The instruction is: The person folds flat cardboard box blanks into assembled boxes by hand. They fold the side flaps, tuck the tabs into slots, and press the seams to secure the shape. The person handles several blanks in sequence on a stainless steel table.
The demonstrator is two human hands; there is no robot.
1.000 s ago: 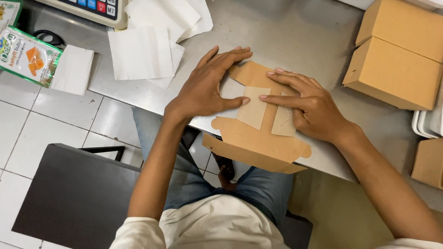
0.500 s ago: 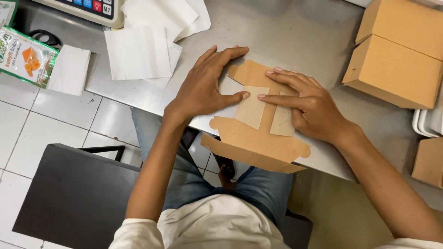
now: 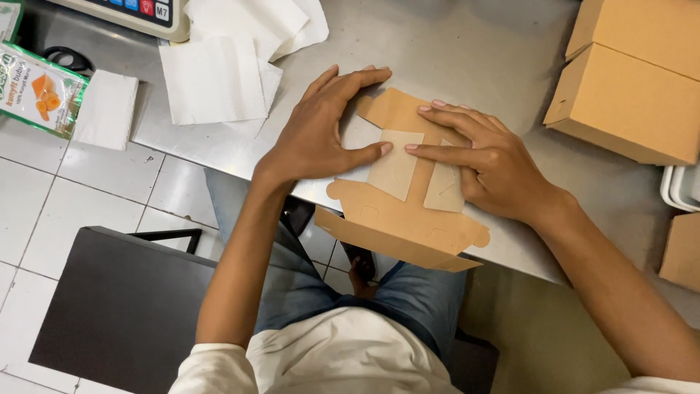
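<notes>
We are working on a flat brown cardboard box blank [image 3: 408, 211] that lies on the steel table [image 3: 467, 51], its near edge hanging over the table's front rim above our lap. Our left hand [image 3: 321, 135] is spread flat, palm down, on the left side panel, gripping nothing, with the thumb stretched toward the middle. Our right hand [image 3: 485, 164] also lies open and flat, fingers [image 3: 437, 152] pressing the right side panel, which is folded in over the centre. The 2 side panels show as paler rectangles, almost meeting at the middle, so we judge the first creases made and being pressed down.

What is left, as far as we can see: the blank is not yet standing as a box. The front flap with its rounded ears hangs down unfolded, the far flap lies flat, and nothing is tucked or locked.

To our right 2 finished brown boxes [image 3: 634, 73] sit stacked, well apart from the blank. White paper sheets [image 3: 219, 73] lie to the left, near a green carton [image 3: 36, 91] and the corner of a scale [image 3: 138, 11].
</notes>
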